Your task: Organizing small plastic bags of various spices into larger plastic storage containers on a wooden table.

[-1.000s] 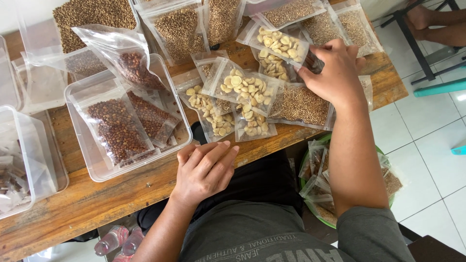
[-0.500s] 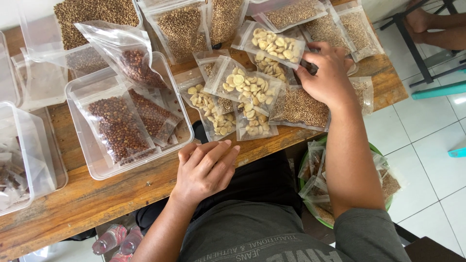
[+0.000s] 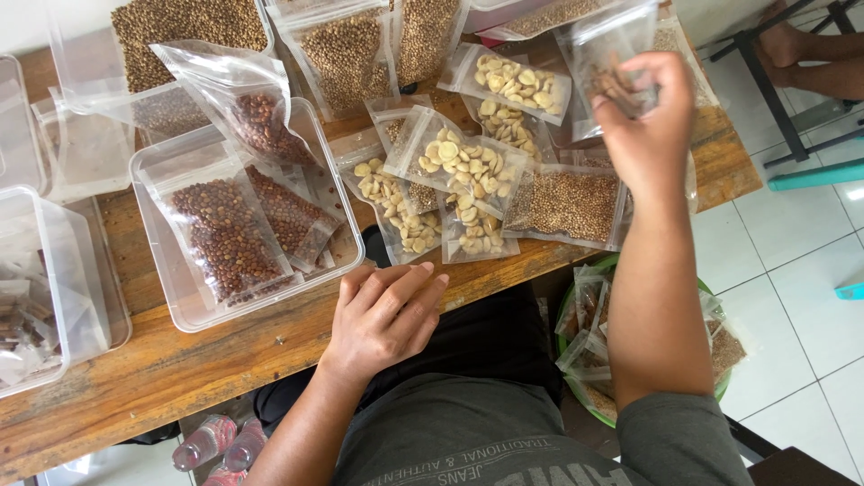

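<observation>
on wooden table (image 3: 180, 378), clear tub (image 3: 162, 180) — red-bean pouches (image 3: 225, 229), pale-seed pouches (image 3: 459, 166)

A small home packing spot, by the look of it: a worn wooden table (image 3: 207, 378) crowded with clear zip pouches of beans and seeds (image 3: 454, 171), plastic tubs (image 3: 171, 288), a green basket of filled pouches (image 3: 594, 360) and a white tiled floor (image 3: 792, 270).

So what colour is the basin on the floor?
Green basin, partly hidden by the right arm; head view shows it.
</observation>
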